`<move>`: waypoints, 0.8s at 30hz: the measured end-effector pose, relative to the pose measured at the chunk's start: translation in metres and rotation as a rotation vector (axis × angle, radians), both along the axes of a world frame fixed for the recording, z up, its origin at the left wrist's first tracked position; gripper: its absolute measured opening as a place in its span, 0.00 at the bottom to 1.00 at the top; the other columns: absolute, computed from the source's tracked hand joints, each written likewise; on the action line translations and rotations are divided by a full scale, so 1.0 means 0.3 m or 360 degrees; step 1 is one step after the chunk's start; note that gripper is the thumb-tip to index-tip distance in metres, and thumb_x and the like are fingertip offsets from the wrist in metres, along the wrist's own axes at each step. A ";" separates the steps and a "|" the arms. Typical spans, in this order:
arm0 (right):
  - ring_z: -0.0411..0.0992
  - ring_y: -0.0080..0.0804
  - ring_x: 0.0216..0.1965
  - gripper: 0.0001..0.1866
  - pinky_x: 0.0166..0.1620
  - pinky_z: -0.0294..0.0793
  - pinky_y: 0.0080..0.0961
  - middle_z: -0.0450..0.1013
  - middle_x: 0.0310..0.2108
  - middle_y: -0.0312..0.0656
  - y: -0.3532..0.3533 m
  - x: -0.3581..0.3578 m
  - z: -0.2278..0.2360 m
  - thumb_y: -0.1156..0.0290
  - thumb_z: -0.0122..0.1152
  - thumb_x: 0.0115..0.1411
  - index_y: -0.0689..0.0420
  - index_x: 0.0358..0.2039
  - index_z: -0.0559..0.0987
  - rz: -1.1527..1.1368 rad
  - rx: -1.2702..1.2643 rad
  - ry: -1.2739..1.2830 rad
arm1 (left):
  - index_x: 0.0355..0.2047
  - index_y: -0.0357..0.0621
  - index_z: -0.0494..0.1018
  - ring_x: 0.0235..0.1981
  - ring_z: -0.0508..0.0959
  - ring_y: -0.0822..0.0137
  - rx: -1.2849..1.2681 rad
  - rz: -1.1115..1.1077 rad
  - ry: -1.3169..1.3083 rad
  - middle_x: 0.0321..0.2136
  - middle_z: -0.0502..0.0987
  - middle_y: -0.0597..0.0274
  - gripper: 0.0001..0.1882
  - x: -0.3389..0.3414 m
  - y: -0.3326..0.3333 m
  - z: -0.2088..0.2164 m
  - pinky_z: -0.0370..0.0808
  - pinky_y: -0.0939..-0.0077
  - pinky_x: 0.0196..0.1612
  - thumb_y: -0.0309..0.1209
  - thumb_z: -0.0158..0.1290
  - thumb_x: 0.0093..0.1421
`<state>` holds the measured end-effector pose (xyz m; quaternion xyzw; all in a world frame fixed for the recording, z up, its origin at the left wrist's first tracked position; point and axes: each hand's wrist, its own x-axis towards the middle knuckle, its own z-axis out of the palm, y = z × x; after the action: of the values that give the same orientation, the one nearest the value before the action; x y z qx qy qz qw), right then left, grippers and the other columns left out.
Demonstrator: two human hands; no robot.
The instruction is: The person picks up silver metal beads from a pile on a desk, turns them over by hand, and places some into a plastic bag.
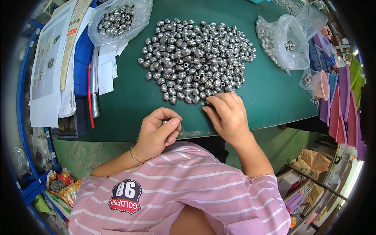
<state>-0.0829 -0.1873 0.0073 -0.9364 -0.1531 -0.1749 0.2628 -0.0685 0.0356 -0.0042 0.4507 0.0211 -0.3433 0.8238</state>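
Observation:
A broad heap of shiny silver oval metal beads [196,58], several showing a hole through them, lies on the green tabletop. At the table's front edge my left hand [153,132] is curled closed. Part of a silver metal bead [165,122] shows between its fingers; the rest of what it holds is hidden. My right hand [230,117] reaches the near edge of the heap, its thumb and forefinger closing on a small bead [203,103] there. The other fingers of that hand are bent over the nearest beads.
At the far left stands a clear bag [135,29] of beads, beside papers [51,58], a blue bin [81,66], a metal rod [94,86] and a red stick [90,102]. Another open bag [288,51] holds beads at far right. Pink and purple bins [338,113] line the right edge.

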 end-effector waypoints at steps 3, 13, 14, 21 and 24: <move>0.68 0.37 0.33 0.14 0.35 0.64 0.32 0.71 0.32 0.38 0.024 -0.017 0.000 0.75 0.67 0.46 0.58 0.35 0.77 -0.0084 -0.0056 -0.0017 | 0.36 0.36 0.69 0.16 0.65 0.78 0.0054 -0.0025 0.0008 0.25 0.72 0.59 0.05 0.004 -0.009 0.009 0.60 0.86 0.17 0.27 0.49 0.64; 0.70 0.39 0.30 0.14 0.35 0.66 0.32 0.73 0.30 0.41 0.051 -0.035 -0.046 0.82 0.63 0.44 0.58 0.33 0.75 -0.0082 0.0256 -0.0200 | 0.45 0.36 0.67 0.18 0.65 0.81 0.0188 -0.0060 -0.0217 0.30 0.73 0.60 0.10 -0.001 -0.041 0.008 0.62 0.88 0.18 0.23 0.49 0.63; 0.70 0.39 0.30 0.14 0.35 0.67 0.32 0.73 0.30 0.41 0.066 -0.038 -0.040 0.82 0.63 0.44 0.59 0.33 0.75 -0.0030 0.0333 -0.0195 | 0.47 0.36 0.67 0.18 0.66 0.81 0.0187 -0.0072 -0.0235 0.30 0.72 0.60 0.11 0.000 -0.050 0.014 0.63 0.88 0.19 0.22 0.49 0.63; 0.69 0.39 0.33 0.14 0.35 0.65 0.33 0.71 0.34 0.41 0.092 -0.055 -0.069 0.78 0.65 0.47 0.58 0.36 0.76 0.0011 0.0217 -0.0062 | 0.48 0.35 0.66 0.20 0.67 0.83 0.0288 -0.0027 -0.0261 0.29 0.71 0.65 0.14 0.000 -0.058 0.016 0.65 0.88 0.21 0.21 0.49 0.62; 0.68 0.39 0.32 0.16 0.34 0.65 0.32 0.71 0.35 0.41 0.112 -0.070 -0.035 0.74 0.66 0.47 0.58 0.38 0.76 0.0240 0.0261 0.0074 | 0.47 0.35 0.66 0.20 0.67 0.82 0.0220 0.0049 -0.0205 0.29 0.71 0.64 0.12 -0.002 -0.054 0.009 0.65 0.88 0.20 0.21 0.48 0.62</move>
<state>-0.1040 -0.1537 -0.0033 -0.9014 -0.2021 -0.1449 0.3544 -0.0691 0.0194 -0.0015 0.5272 -0.0013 -0.2986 0.7956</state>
